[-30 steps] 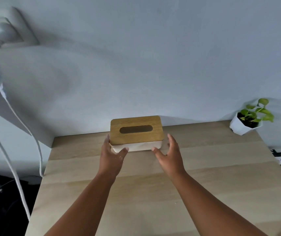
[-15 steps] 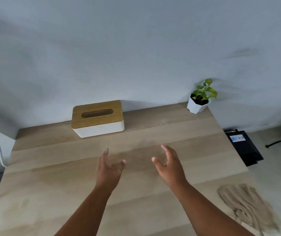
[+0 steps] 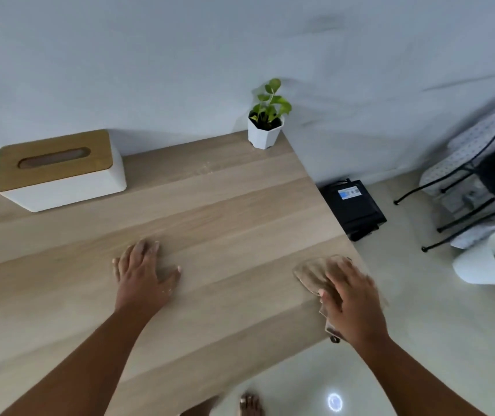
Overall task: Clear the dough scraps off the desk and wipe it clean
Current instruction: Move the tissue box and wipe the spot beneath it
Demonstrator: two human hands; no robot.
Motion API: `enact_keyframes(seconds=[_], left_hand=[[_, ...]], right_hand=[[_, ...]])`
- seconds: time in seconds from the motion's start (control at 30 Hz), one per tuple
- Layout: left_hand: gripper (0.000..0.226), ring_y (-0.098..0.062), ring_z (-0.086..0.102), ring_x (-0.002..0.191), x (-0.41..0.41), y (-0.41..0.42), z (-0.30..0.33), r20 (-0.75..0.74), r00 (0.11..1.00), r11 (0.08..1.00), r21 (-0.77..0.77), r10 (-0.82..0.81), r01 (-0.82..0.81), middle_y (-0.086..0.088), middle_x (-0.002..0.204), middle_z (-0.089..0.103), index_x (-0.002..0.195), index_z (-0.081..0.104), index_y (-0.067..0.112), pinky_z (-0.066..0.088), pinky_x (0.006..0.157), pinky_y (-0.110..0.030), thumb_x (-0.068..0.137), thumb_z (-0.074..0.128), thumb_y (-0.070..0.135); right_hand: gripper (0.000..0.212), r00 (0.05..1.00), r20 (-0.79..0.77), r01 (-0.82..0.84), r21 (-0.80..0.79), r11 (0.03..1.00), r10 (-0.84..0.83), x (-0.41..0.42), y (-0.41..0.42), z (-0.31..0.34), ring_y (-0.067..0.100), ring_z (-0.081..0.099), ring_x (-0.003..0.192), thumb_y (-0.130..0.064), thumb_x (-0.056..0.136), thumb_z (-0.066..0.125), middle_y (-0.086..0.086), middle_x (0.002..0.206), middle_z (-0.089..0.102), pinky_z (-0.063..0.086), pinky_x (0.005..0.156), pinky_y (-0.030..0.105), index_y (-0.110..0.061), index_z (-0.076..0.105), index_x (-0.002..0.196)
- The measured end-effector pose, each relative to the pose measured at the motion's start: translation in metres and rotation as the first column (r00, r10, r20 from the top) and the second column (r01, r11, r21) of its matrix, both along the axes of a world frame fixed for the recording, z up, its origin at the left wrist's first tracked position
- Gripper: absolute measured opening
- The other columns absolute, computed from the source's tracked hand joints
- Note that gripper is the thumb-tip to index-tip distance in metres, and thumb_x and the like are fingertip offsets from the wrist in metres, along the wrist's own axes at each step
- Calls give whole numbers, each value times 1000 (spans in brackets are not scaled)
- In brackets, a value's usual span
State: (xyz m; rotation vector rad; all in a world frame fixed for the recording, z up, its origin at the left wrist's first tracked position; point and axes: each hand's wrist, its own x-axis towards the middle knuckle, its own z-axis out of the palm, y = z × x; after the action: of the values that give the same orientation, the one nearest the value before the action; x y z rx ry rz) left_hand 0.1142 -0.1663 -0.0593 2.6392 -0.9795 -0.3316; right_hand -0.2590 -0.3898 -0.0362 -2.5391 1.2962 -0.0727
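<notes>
- Tissue box (image 3: 57,172), white with a wooden lid, at the back left by the wall.
- Potted plant (image 3: 265,121) in a white pot at the back right corner.
- Black box (image 3: 352,208) on the floor.
- Wire rack (image 3: 468,187) beyond it.

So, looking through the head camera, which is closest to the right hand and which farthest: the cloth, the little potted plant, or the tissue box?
1. Cloth: under the right hand, at the desk's right edge.
2. Potted plant: far right corner of the desk, by the wall.
3. Tissue box: far left, against the wall.
</notes>
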Motion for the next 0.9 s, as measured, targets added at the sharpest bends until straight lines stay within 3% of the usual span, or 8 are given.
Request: enact_keyframes(seconds=[0.13, 0.43, 0.63, 0.9], left_hand=[[95, -36, 20, 153, 15, 0, -2, 95, 994, 999, -3, 49, -49, -12, 163, 33, 147, 50, 21, 8, 123, -60, 75, 40, 82], [92, -32, 13, 156, 29, -14, -23, 184, 980, 995, 49, 74, -84, -5, 166, 24, 155, 33, 29, 6, 124, -66, 81, 41, 83], [95, -29, 11, 159, 33, -11, -26, 195, 978, 995, 59, 71, -84, -3, 168, 24, 158, 32, 31, 6, 124, -64, 81, 42, 85], [98, -29, 8, 160, 35, -11, -29, 202, 978, 994, 73, 59, -75, -4, 170, 22, 159, 34, 27, 7, 124, -66, 79, 47, 83]], right_hand=[[59, 993, -47, -111, -45, 993, 109, -11, 1, -16, 39, 29, 153, -46, 100, 37, 13, 163, 37, 25, 122, 62, -18, 54, 149], [56, 952, -141, -285, -88, 955, 271, 89, -12, -32, 32, 9, 160, -44, 107, 30, 3, 171, 22, 16, 126, 57, -29, 33, 161], [62, 960, -197, -215, -72, 974, 197, 198, -33, -34, 34, -2, 160, -50, 104, 22, 3, 173, 10, 5, 126, 61, -31, 21, 163], [60, 964, -191, -202, -83, 976, 183, 329, -89, -41, 39, 2, 158, -48, 104, 27, 6, 172, 15, 6, 125, 64, -28, 26, 161]])
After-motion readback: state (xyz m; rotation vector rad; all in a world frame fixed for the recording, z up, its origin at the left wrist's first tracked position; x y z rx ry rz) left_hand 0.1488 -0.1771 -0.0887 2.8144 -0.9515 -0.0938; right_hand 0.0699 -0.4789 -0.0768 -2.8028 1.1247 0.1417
